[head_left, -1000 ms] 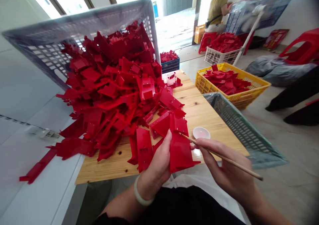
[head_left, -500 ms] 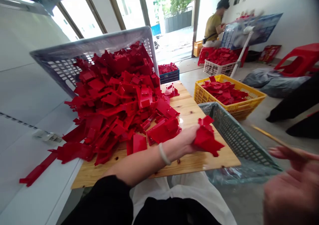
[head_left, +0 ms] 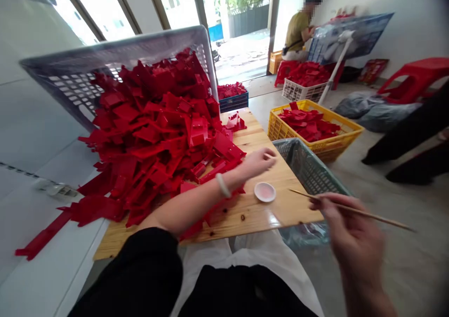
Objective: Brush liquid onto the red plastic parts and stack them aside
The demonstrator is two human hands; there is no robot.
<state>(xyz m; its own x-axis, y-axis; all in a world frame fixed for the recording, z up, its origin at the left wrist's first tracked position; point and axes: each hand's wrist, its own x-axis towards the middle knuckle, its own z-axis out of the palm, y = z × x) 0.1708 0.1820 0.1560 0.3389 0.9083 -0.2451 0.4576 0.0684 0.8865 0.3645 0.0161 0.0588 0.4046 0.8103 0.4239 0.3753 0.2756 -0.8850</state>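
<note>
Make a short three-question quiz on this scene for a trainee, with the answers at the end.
1. Which hand holds the thin wooden stick?
2. True or false: the pale bangle is on the left hand.
3. Fill in the blank: the small white dish stands on the ____.

Key: 1. The right hand. 2. True. 3. wooden table top.

Head cam, fwd/down, near L hand (head_left: 257,163)
</note>
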